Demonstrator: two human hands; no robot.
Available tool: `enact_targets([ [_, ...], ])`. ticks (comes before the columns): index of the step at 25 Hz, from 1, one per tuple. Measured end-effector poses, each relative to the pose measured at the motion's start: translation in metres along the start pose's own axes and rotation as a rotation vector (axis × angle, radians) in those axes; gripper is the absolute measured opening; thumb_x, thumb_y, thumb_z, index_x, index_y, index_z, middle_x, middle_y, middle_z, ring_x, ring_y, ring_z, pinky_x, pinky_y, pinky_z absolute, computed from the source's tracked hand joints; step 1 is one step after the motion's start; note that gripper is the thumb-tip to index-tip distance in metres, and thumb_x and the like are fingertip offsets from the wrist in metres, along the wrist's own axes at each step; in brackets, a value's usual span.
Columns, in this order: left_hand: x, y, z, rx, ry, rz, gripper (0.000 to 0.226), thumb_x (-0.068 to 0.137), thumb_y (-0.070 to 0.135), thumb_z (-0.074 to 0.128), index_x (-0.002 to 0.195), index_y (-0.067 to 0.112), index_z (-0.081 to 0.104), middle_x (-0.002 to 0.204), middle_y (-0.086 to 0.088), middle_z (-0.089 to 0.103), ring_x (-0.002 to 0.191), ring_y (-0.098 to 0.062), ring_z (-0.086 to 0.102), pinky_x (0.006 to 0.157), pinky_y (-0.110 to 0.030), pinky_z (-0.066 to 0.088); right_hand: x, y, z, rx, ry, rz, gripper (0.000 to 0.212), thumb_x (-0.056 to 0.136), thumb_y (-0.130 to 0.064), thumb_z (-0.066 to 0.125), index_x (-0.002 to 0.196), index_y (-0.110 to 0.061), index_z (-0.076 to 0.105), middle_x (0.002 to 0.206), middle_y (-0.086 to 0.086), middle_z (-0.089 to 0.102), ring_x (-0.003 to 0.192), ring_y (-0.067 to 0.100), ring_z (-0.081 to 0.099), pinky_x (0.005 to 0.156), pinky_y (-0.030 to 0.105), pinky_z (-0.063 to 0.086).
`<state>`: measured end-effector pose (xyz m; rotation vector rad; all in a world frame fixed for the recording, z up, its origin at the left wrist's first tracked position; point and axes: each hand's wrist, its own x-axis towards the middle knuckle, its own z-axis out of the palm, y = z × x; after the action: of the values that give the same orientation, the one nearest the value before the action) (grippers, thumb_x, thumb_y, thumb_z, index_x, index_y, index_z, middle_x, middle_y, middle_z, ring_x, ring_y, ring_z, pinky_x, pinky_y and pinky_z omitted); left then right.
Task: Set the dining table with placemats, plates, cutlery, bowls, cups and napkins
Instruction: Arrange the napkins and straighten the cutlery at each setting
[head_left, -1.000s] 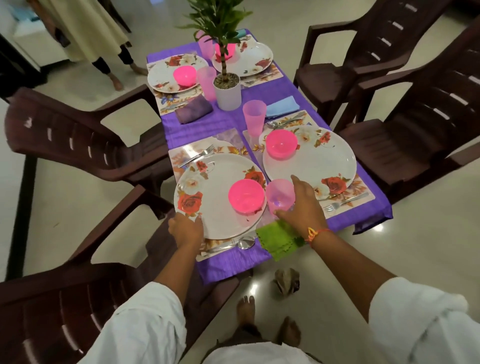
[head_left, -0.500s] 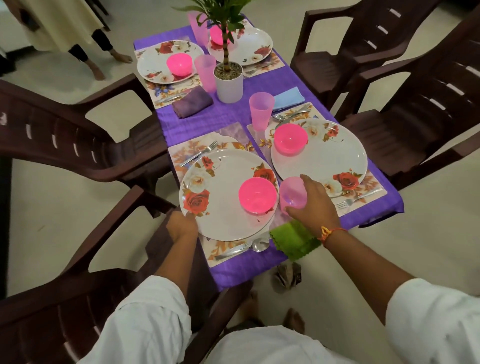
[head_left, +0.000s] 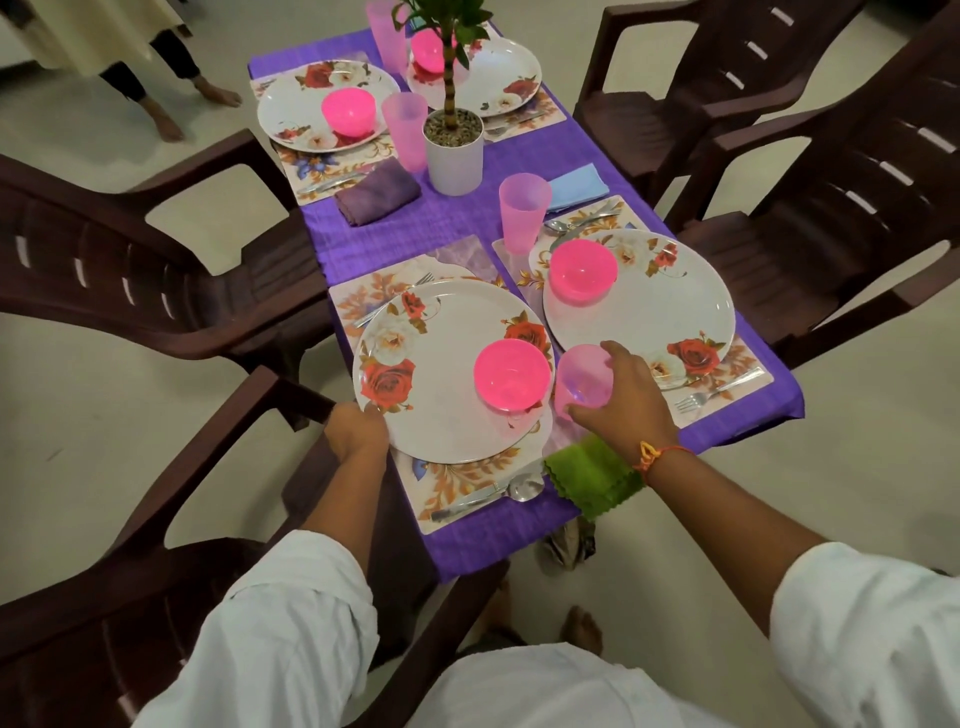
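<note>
Right fingers (head_left: 621, 356) round pink cup (head_left: 582, 376), beside plate (head_left: 441, 400)

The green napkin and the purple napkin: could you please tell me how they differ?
The green napkin has a zigzag edge; the purple napkin is a thick, plain fold. The green napkin overhangs the near edge of the tablecloth; the purple napkin lies wholly on it. Both lie next to a place setting.
</note>
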<state>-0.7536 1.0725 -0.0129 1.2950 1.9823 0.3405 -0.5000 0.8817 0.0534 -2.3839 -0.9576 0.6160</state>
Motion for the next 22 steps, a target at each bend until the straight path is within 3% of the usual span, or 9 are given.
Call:
enact_targets([
  [5,0.002,0.008,-0.007,-0.022,-0.001,0.006,0.034,0.103,0.03,0.054,0.121,0.001,0.057,0.114,-0.011,0.063,0.099,-0.03,0.064,0.069,-0.037,0.047,0.004,-0.006,0.003,-0.03,-0.031,0.022,0.111,0.066,-0.041,0.091,0.153,-0.021,0.025,0.145,0.013,0.039,0.127,0.035,0.05,0.098,0.05,0.052],
  [8,0.027,0.032,-0.017,0.012,0.092,0.197,0.031,0.103,0.028,0.054,0.119,0.002,0.06,0.118,-0.012,0.06,0.105,-0.029,0.061,0.076,-0.039,0.049,-0.004,-0.009,0.001,-0.101,0.049,0.041,0.122,0.057,-0.06,0.09,0.153,-0.021,0.024,0.15,0.015,0.036,0.135,0.036,0.039,0.103,0.053,0.045],
  [10,0.055,0.052,-0.021,0.102,0.117,0.36,0.025,0.102,0.02,0.054,0.119,0.004,0.065,0.121,-0.015,0.059,0.109,-0.033,0.06,0.09,-0.044,0.053,-0.014,-0.018,-0.003,-0.21,0.249,-0.009,0.11,0.058,-0.072,0.082,0.144,-0.017,0.039,0.144,0.015,0.041,0.131,0.035,0.04,0.1,0.052,0.045],
  [12,0.08,0.07,-0.022,0.197,0.085,0.478,0.025,0.1,0.012,0.054,0.119,0.006,0.069,0.119,-0.016,0.061,0.106,-0.035,0.062,0.093,-0.046,0.054,-0.029,-0.035,0.0,-0.242,0.354,-0.217,0.085,0.069,-0.067,0.078,0.129,-0.013,0.053,0.131,0.014,0.052,0.12,0.031,0.047,0.094,0.045,0.047],
  [15,0.102,0.09,-0.018,0.248,-0.064,0.496,0.02,0.1,0.014,0.053,0.11,0.013,0.071,0.109,-0.006,0.066,0.088,-0.023,0.065,0.079,-0.032,0.056,-0.045,-0.062,0.028,-0.263,0.073,-0.57,0.042,0.086,-0.045,0.074,0.111,-0.013,0.067,0.109,0.006,0.067,0.099,0.022,0.06,0.083,0.038,0.056],
  [18,0.119,0.096,-0.013,0.366,-0.168,0.51,0.017,0.099,0.022,0.057,0.107,0.017,0.071,0.103,-0.003,0.07,0.074,-0.016,0.061,0.067,-0.027,0.05,-0.038,-0.079,0.065,-0.379,-0.288,-0.581,0.028,0.095,-0.034,0.064,0.112,-0.013,0.067,0.109,0.004,0.066,0.1,0.022,0.062,0.084,0.037,0.056],
  [22,0.134,0.102,-0.011,0.472,-0.183,0.602,0.018,0.096,0.016,0.06,0.106,0.016,0.075,0.098,-0.006,0.071,0.076,-0.02,0.063,0.07,-0.029,0.051,-0.027,-0.088,0.102,-0.544,-0.434,-0.59,0.023,0.097,-0.025,0.06,0.115,-0.013,0.067,0.103,0.006,0.063,0.096,0.023,0.062,0.085,0.039,0.057],
])
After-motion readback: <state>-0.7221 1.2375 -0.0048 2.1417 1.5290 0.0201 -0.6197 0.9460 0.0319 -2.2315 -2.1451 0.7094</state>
